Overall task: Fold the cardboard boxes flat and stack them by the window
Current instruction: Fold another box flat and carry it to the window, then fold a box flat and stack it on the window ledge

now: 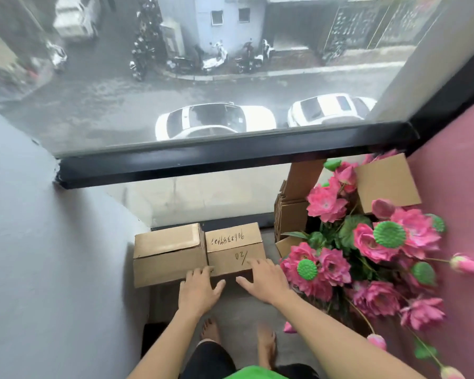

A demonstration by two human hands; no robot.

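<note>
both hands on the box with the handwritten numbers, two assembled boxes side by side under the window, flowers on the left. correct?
Not quite: the pink flowers are on the right, not the left, as the head view shows. The rest stands: the left hand and right hand touch the numbered box, which sits beside the other box under the window.

Flowers (367,242) hide flattened cardboard (290,214).
</note>
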